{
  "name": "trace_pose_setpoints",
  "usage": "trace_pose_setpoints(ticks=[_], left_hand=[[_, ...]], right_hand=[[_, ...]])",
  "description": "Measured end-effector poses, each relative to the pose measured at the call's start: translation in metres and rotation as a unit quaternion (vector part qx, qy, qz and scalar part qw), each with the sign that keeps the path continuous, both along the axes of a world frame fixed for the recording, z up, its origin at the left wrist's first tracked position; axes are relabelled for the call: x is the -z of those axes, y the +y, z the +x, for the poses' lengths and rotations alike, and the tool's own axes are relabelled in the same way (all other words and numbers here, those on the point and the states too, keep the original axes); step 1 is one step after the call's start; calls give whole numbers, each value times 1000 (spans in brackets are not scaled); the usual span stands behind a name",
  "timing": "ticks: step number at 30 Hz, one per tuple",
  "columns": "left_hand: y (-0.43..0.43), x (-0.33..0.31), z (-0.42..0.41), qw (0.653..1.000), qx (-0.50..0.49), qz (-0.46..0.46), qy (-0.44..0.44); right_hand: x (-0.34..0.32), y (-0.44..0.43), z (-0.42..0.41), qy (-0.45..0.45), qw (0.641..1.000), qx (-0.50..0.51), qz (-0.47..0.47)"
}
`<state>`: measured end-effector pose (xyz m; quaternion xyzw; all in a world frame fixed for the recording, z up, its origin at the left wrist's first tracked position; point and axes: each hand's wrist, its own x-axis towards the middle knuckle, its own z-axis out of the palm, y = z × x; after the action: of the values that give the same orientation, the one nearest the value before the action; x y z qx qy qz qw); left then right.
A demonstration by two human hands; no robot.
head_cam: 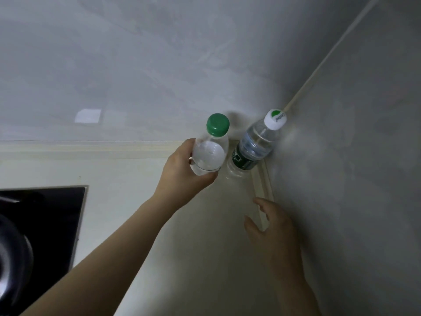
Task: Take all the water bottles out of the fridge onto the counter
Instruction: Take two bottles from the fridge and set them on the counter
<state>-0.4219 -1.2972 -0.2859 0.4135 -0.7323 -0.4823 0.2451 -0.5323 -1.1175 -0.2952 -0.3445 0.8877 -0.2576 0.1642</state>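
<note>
My left hand (182, 172) grips a clear water bottle with a green cap (210, 149) around its lower body, holding it upright over the pale counter (127, 179). Just to its right a second water bottle (255, 144), white-capped with a dark green label, stands on the counter in the corner where two walls meet. My right hand (271, 226) hovers below that bottle, close to the right wall, fingers apart and holding nothing. No fridge is in view.
A black glass cooktop (45, 215) with a dark pot or burner at its left fills the lower left. Grey walls (159, 65) close the counter at the back and on the right. A cream sealing strip (262, 183) runs along the wall joints.
</note>
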Motion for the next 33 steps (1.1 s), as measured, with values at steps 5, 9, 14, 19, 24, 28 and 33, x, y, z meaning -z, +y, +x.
trace_pose_setpoints(ticks=[5,9,14,19,24,28,33], left_hand=[[0,4,-19,1000,0,-23,18],[-1,8,-29,999,-4,-26,26],[-2,13,-34,999,1,-42,17],[-4,15,-34,999,-15,-24,19],[-9,18,-28,1000,-2,-12,-21],[-6,8,-9,998,-8,-14,-57],[8,-18,41,994,12,-64,-91]], right_hand=[[0,14,3,-21,999,-27,39],[2,20,3,-16,998,-28,45],[2,22,5,-32,997,-33,55],[-2,23,7,-37,998,-30,48],[-11,20,9,-26,998,-32,39],[-27,15,11,-2,999,-47,26],[-53,8,21,40,996,-81,3]])
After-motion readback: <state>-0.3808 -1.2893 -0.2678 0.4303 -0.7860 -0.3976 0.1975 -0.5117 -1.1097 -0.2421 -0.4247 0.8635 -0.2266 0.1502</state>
